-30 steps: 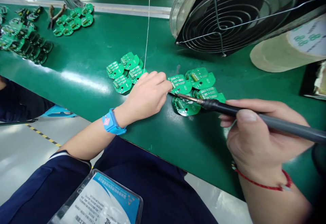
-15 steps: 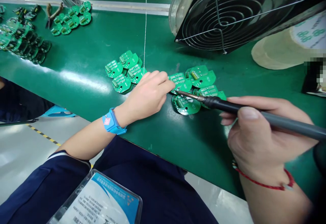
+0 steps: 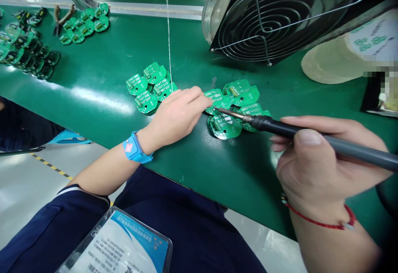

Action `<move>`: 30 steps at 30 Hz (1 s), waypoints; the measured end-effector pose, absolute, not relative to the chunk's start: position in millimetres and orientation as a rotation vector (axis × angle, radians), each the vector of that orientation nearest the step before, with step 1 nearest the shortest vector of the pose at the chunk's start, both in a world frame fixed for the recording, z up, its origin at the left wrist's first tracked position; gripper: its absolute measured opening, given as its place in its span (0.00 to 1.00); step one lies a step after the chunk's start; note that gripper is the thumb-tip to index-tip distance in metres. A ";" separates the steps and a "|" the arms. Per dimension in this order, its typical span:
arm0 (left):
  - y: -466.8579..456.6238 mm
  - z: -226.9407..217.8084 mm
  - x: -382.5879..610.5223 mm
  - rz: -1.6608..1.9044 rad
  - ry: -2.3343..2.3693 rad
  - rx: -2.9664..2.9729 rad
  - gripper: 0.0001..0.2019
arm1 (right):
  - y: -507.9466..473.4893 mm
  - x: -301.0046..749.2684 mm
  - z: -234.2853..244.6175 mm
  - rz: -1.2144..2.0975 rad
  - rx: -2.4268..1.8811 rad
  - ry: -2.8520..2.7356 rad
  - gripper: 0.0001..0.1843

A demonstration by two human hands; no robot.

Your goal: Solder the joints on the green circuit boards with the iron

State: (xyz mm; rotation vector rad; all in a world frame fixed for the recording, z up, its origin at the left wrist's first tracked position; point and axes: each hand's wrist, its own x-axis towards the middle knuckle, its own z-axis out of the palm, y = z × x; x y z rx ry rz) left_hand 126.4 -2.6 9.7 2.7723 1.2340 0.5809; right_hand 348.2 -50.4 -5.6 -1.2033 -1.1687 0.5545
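My right hand [image 3: 323, 157] grips a soldering iron [image 3: 276, 127] like a pen, its metal tip pointing left onto the near edge of a green circuit board [image 3: 217, 97]. My left hand [image 3: 182, 113] is closed in a pinch at that board's left edge, close to the iron's tip. A thin, pale solder wire [image 3: 169, 37] comes down from above and runs behind this hand; its end at the fingertips is hidden. Other boards lie around the tip, including a near one [image 3: 224, 126] and a far one [image 3: 241, 93]. Just left of my left hand sits another group of boards [image 3: 146, 102].
A fan with a wire guard [image 3: 267, 30] stands at the back right, beside a large roll [image 3: 329, 59]. Toward the far left are stacked boards [image 3: 27, 53], another board cluster [image 3: 85, 26] and pliers [image 3: 62, 18]. The green table's front edge runs below my hands.
The whole view has shifted slightly left. The solder wire's upper part leans further left. Both hands keep nearly the same pose, with the iron's tip still at the same board.
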 end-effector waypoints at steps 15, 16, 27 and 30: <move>10.9 33.2 147.0 0.695 1.186 2.568 0.18 | -40.1 368.8 -3.3 0.421 -1.224 -1.019 0.06; 12.3 33.9 152.7 0.625 1.193 2.586 0.18 | -39.8 369.6 -3.6 0.422 -1.233 -1.028 0.06; 14.4 22.2 170.9 0.544 1.341 2.561 0.15 | -39.6 366.5 -1.4 0.450 -1.264 -1.073 0.06; 16.5 18.2 171.2 0.597 1.321 2.546 0.15 | -39.3 366.5 -1.7 0.455 -1.262 -1.079 0.05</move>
